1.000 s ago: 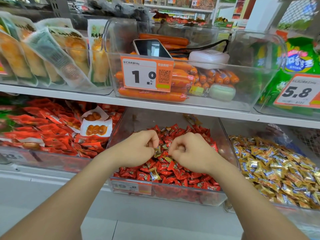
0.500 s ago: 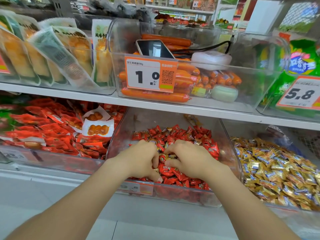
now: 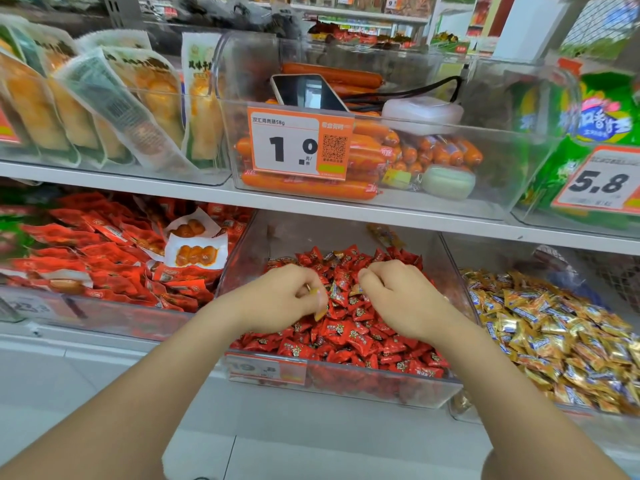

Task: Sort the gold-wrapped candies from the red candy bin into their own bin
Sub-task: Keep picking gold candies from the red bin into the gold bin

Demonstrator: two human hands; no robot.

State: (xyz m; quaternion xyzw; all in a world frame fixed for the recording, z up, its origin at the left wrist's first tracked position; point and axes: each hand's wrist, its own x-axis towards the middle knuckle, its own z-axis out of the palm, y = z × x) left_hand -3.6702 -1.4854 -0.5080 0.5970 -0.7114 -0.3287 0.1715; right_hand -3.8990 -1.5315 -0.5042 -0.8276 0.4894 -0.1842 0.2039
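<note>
A white metal shelf (image 3: 346, 211) carries a row of clear bins, set side by side so each kind of stock stays apart. The clear plastic red candy bin (image 3: 311, 233) sits at the centre, heaped with small red-wrapped candies (image 3: 349, 337). The matching clear plastic gold candy bin (image 3: 512, 254) stands just beside it at 3 o'clock and is piled with crinkly gold-wrapped candies (image 3: 554, 334), so a sorted piece needs only a short carry. Both bare forearms reach in from 6 o'clock, and the hands work close together over the red heap, probably because strays lie mixed in there. The left hand (image 3: 284, 299) has its fingers (image 3: 304, 282) curled in, pinching a small gold-wrapped candy (image 3: 320, 308) that hangs just above the red ones. The right hand (image 3: 401, 296) also bends its fingers (image 3: 367, 277) tight. A scrap of gold wrapper (image 3: 356, 289) shows at their tips, but I cannot tell whether it is gripped. A brownish-gold wrapper (image 3: 384, 235) lies by the back wall at 12 o'clock, so the sorting looks unfinished.
</note>
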